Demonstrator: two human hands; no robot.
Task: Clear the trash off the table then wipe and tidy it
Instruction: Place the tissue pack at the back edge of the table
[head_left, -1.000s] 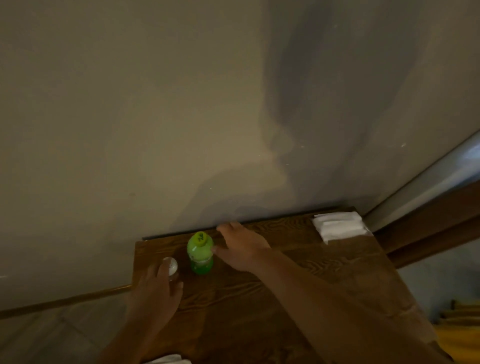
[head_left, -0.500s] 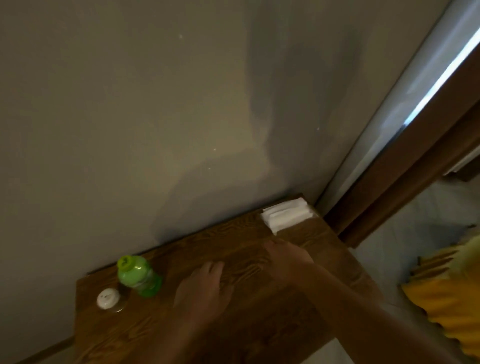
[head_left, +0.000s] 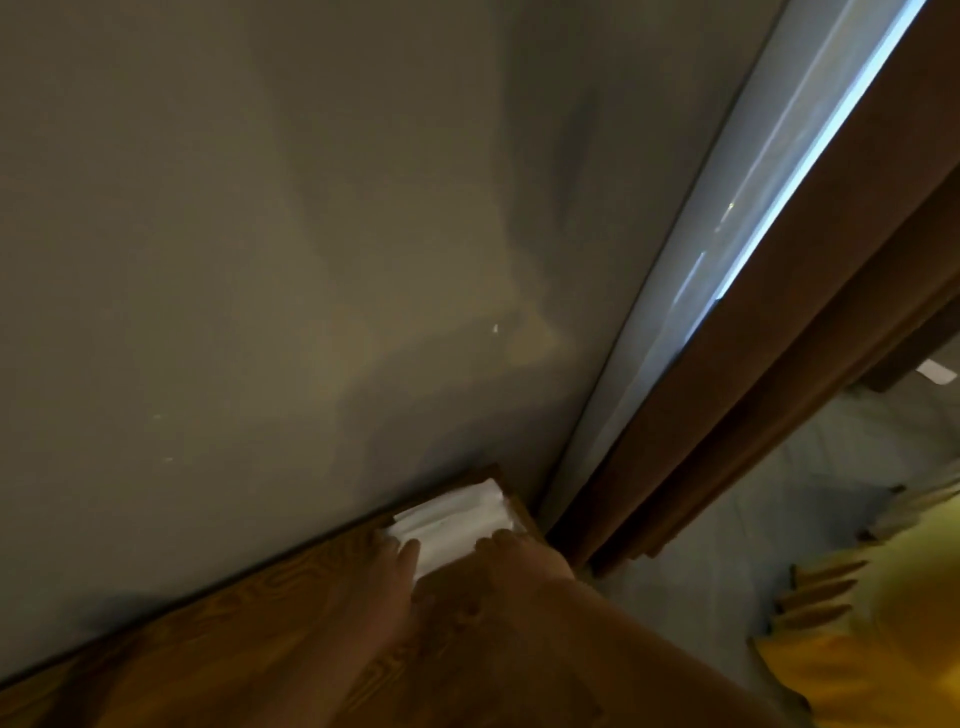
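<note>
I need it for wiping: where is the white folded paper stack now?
The white folded paper stack lies at the wooden table's far right corner, against the wall, between both hands' fingers.

A dim room in a home is being shown: a wood-grain table (head_left: 260, 613) is being pressed against a plain painted wall (head_left: 260, 260), beside a dark wooden door frame (head_left: 779, 415) and pale floor (head_left: 779, 519).

White folded napkins (head_left: 457, 525) lie on my dark brown wood-grain counter (head_left: 249, 634); grey wall (head_left: 260, 260), yellow cloth (head_left: 883, 649).
</note>
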